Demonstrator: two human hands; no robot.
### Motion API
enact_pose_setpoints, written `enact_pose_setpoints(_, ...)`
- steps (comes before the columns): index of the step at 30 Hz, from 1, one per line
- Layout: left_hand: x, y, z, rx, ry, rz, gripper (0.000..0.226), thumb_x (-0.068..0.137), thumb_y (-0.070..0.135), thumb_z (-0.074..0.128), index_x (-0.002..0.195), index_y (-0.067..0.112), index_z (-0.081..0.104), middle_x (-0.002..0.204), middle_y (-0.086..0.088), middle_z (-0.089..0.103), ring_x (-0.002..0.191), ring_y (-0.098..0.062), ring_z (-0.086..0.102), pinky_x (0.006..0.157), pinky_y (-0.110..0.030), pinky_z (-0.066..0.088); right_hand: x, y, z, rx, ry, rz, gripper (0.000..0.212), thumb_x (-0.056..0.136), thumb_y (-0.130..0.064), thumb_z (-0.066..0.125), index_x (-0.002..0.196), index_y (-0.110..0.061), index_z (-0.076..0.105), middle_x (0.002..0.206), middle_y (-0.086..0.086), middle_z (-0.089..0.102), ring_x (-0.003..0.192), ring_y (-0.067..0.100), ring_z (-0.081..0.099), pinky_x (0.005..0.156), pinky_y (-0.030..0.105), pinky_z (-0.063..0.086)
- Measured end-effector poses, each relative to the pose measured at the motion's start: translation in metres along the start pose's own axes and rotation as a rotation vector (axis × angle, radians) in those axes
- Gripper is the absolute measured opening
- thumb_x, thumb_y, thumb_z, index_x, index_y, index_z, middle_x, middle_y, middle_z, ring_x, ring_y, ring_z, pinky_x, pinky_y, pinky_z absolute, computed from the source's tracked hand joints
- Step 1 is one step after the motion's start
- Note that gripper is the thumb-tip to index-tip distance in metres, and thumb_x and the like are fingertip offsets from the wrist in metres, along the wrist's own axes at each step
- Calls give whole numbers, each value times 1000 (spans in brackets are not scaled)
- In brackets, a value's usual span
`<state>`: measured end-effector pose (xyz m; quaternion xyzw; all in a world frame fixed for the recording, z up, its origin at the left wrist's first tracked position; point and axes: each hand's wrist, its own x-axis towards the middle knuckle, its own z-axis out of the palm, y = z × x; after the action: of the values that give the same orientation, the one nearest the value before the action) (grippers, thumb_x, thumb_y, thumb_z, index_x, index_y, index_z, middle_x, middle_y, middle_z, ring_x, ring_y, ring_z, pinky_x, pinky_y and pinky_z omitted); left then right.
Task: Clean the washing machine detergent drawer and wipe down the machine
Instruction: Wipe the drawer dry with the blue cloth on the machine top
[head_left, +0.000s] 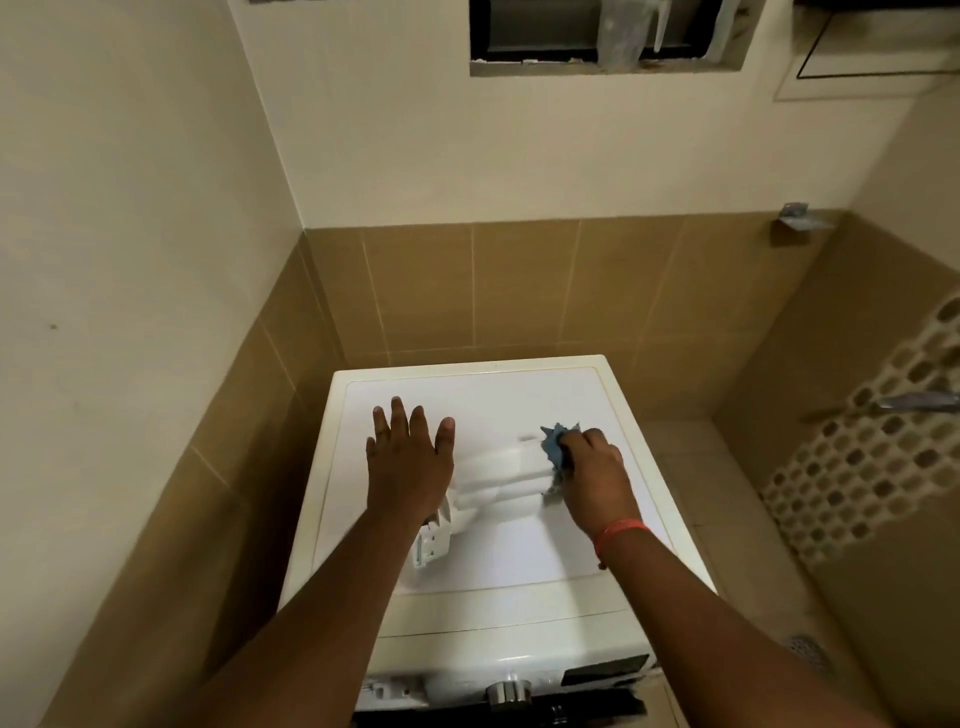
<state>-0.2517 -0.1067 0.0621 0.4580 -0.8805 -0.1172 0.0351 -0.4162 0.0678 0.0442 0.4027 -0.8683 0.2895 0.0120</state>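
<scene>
Detergent drawer laid on the washing machine top, near its middle.

A crumpled blue cloth is clenched in the right hand and pressed against the drawer's right end. The left hand is spread flat, grasping nothing, palm down on the top by the drawer's left end. An orange band is worn on the right wrist. A control knob is seen at the machine's front edge.

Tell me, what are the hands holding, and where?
The right hand grips a blue cloth, bunched in its fingers at the detergent drawer. The left hand holds nothing; it lies flat, open, on the drawer's other end.
</scene>
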Motion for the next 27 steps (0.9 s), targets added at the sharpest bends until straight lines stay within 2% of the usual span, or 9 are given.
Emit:
enact_pose_setpoints(3, -7, 9, -10, -128, 36, -14, 65, 101, 53, 15, 155, 17, 20, 164, -12, 0, 150, -34, -5, 121, -51, 10, -9, -38, 14, 12, 43, -43, 48, 71, 15, 57, 107, -13, 69, 107, 7, 62, 92, 30, 47, 78, 30, 42)
enact_pose_setpoints(8, -11, 10, -18, -126, 21, -5, 70, 97, 57, 8, 154, 18, 22, 164, -8, 1, 151, -31, -2, 121, -49, 9, -13, -71, 25, 82, -99, -270, 42, 77, 9, 60, 105, -21, 68, 108, -3, 61, 95, 25, 50, 94, 25, 38)
enact_pose_setpoints(10, -12, 9, -18, -123, 35, 14, 71, 97, 58, 7, 154, 18, 24, 164, -8, 4, 151, -32, 0, 120, -49, 10, -9, -53, 17, 82, -77, -207, 38, 84, 1, 63, 113, -23, 69, 113, 1, 61, 100, 21, 49, 92, 25, 40)
enact_pose_setpoints(13, -13, 9, -20, -142, 46, 38, 70, 98, 57, 9, 153, 17, 26, 164, -9, 5, 151, -32, 0, 121, -49, 12, -6, -31, 2, 37, -13, 76, 40, 89, 2, 53, 120, -20, 66, 121, 7, 57, 104, 26, 45, 89, 25, 36)
enact_pose_setpoints(16, -12, 8, -19, -163, 44, 39, 71, 98, 57, 9, 153, 17, 26, 164, -10, 5, 151, -32, 0, 121, -49, 12, -7, -48, 10, 10, 13, 194, 44, 87, 8, 43, 113, -19, 66, 117, 6, 57, 97, 27, 41, 83, 23, 30)
enact_pose_setpoints(19, -11, 6, -19, -186, 41, 19, 69, 99, 55, 10, 154, 17, 24, 164, -9, 4, 151, -32, 0, 122, -47, 11, -17, -87, 28, 56, -26, 20, 34, 87, 2, 52, 107, -20, 67, 110, 3, 61, 98, 26, 46, 82, 25, 34)
enact_pose_setpoints(21, -10, 6, -21, -231, 31, 5, 69, 98, 55, 9, 155, 18, 21, 165, -7, 2, 151, -30, -2, 123, -47, 8, -25, -110, 28, 123, -101, -135, 38, 87, 1, 53, 115, -21, 66, 111, -2, 59, 98, 17, 41, 84, 24, 35)
enact_pose_setpoints(24, -9, 4, -21, -351, 22, -11, 64, 99, 51, 7, 155, 21, 17, 165, -4, -4, 151, -26, -6, 123, -47, 5, -26, -125, 16, 361, -268, -128, 41, 85, 4, 49, 109, -21, 71, 100, -10, 58, 92, 10, 49, 80, 16, 39)
enact_pose_setpoints(27, -14, 5, -27, -825, 52, -62, 63, 96, 57, 7, 154, 33, 10, 163, 5, -13, 152, -21, -6, 122, -49, 4, -15, -130, 10, 552, -185, 95, 27, 95, -12, 51, 108, -24, 71, 102, -9, 67, 92, 4, 59, 86, 14, 48)
